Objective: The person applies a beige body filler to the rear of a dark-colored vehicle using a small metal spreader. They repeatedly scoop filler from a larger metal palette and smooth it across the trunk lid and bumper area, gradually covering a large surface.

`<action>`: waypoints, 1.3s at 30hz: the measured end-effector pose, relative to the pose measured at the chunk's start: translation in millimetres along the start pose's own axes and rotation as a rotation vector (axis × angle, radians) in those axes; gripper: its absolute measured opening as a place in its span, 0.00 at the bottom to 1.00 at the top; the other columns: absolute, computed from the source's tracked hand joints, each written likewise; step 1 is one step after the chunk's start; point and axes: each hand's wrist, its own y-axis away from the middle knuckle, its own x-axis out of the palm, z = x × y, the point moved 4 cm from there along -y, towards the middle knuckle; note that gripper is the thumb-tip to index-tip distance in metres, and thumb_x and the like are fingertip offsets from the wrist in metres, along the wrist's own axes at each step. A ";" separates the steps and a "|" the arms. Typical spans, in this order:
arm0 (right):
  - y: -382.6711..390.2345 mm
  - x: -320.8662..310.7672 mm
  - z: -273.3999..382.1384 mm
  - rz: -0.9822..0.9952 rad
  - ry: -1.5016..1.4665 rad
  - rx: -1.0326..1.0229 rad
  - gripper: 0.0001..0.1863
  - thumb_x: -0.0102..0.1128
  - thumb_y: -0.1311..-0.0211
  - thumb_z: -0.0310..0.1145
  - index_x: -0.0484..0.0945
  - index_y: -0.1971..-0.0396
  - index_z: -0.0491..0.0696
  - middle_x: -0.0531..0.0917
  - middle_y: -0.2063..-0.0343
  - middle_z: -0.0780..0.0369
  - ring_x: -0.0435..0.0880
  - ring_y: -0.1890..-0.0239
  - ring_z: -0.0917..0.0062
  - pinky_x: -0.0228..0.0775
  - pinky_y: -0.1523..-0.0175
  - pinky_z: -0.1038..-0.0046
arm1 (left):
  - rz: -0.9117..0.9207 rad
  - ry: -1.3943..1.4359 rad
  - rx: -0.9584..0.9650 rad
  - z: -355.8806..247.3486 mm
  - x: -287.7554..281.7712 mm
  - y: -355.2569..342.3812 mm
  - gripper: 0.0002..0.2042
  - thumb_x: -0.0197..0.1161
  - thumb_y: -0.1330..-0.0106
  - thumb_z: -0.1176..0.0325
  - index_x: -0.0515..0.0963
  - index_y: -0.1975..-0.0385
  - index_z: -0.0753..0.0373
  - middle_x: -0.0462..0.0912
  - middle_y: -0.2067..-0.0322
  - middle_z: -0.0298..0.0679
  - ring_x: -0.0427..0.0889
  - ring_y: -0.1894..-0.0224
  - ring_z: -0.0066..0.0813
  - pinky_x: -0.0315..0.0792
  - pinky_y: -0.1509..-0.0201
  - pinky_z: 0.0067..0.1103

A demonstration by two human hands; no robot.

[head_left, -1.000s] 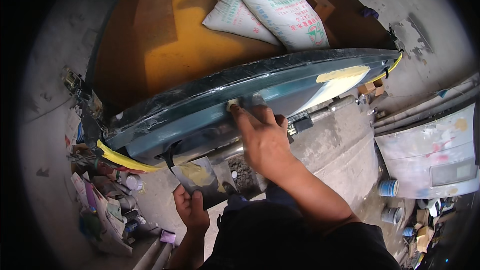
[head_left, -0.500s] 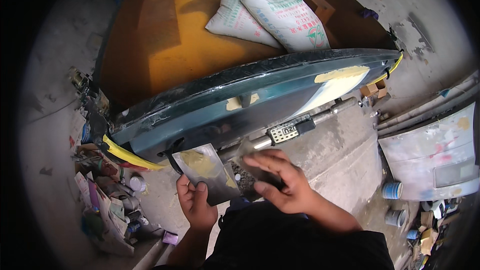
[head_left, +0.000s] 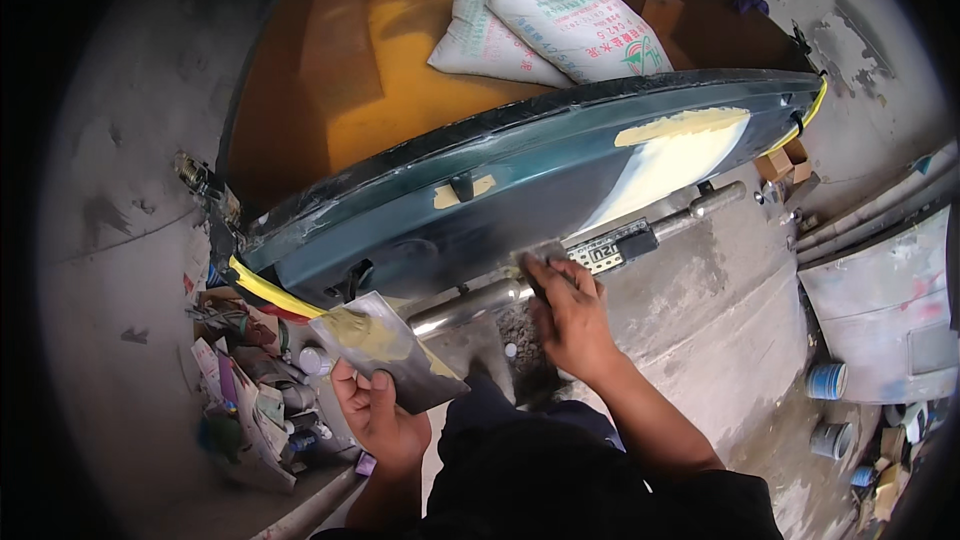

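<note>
My left hand (head_left: 385, 425) grips the edge of a flat metal plate (head_left: 432, 387), thumb on top. Yellowish putty (head_left: 368, 334) is spread over the plate's far part. Out in front, my right hand (head_left: 575, 320) pinches a thin putty knife (head_left: 543, 255), blurred, near the lower edge of a dark green tailgate (head_left: 400, 240). Whether its blade touches the panel I cannot tell. The tailgate carries a long putty patch (head_left: 685, 126) at the right over a whitish streak (head_left: 668, 175), and a smaller putty patch (head_left: 447, 197) around a dark fitting.
Two white sacks (head_left: 585, 25) lie in the brown truck bed (head_left: 360, 125). Below the tailgate run a chrome bar (head_left: 470, 308) and a number plate (head_left: 605, 255). Clutter (head_left: 265, 390) lies at left. At right stand a blue can (head_left: 827, 381), a grey can (head_left: 831, 439) and a pale panel (head_left: 885, 310).
My right hand has moved away from the plate, forward and toward the tailgate with the putty knife. My left hand and the plate have shifted slightly left in view. The view has turned a little.
</note>
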 end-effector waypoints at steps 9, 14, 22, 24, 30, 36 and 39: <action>-64.5 9.8 13.8 -0.337 0.087 0.186 0.41 0.63 0.37 0.27 0.56 0.25 0.45 0.83 0.40 0.62 0.73 0.35 0.57 0.63 0.34 0.52 | 0.229 -0.061 -0.173 -15.6 -41.0 -53.8 0.21 0.55 0.27 0.76 0.65 0.36 0.73 0.78 0.43 0.48 0.77 0.42 0.31 0.67 0.32 0.30; -75.7 31.0 33.0 -0.326 0.172 0.327 0.44 0.63 0.36 0.27 0.51 0.23 0.45 0.83 0.40 0.61 0.71 0.33 0.57 0.61 0.33 0.48 | 0.423 -0.063 -0.354 -30.5 -71.7 -87.2 0.21 0.55 0.27 0.75 0.62 0.37 0.74 0.79 0.45 0.54 0.79 0.43 0.35 0.71 0.34 0.32; -82.6 60.3 68.5 -0.348 0.198 0.343 0.42 0.61 0.36 0.27 0.52 0.24 0.43 0.84 0.43 0.62 0.77 0.39 0.56 0.63 0.37 0.43 | 0.481 -0.018 -0.479 -37.4 -106.3 -107.2 0.21 0.54 0.28 0.76 0.62 0.37 0.75 0.79 0.45 0.55 0.79 0.44 0.35 0.71 0.35 0.31; -81.6 61.9 70.1 -0.364 0.233 0.336 0.42 0.62 0.36 0.27 0.53 0.24 0.42 0.84 0.43 0.62 0.78 0.41 0.57 0.64 0.38 0.46 | 0.488 -0.024 -0.494 -37.4 -111.3 -110.8 0.21 0.54 0.27 0.76 0.62 0.37 0.75 0.79 0.44 0.55 0.79 0.44 0.35 0.71 0.35 0.31; -80.8 70.6 87.5 -0.325 0.207 0.344 0.42 0.63 0.37 0.27 0.53 0.25 0.42 0.84 0.43 0.62 0.78 0.40 0.58 0.64 0.37 0.49 | 0.528 -0.036 -0.530 -38.0 -116.8 -118.4 0.21 0.54 0.27 0.75 0.62 0.37 0.74 0.78 0.44 0.54 0.79 0.44 0.35 0.70 0.35 0.31; -76.6 77.7 102.3 -0.264 0.163 0.356 0.42 0.63 0.38 0.27 0.55 0.25 0.41 0.84 0.41 0.61 0.77 0.39 0.60 0.62 0.36 0.49 | 0.549 -0.018 -0.537 -36.1 -112.8 -118.0 0.21 0.54 0.27 0.76 0.62 0.37 0.73 0.78 0.44 0.53 0.78 0.43 0.34 0.70 0.35 0.31; -72.3 77.0 112.8 -0.236 0.130 0.362 0.41 0.63 0.37 0.27 0.56 0.25 0.42 0.83 0.41 0.62 0.76 0.39 0.61 0.63 0.37 0.50 | 0.558 -0.003 -0.537 -35.5 -110.4 -115.1 0.20 0.53 0.27 0.76 0.63 0.37 0.73 0.78 0.44 0.53 0.78 0.43 0.34 0.70 0.35 0.31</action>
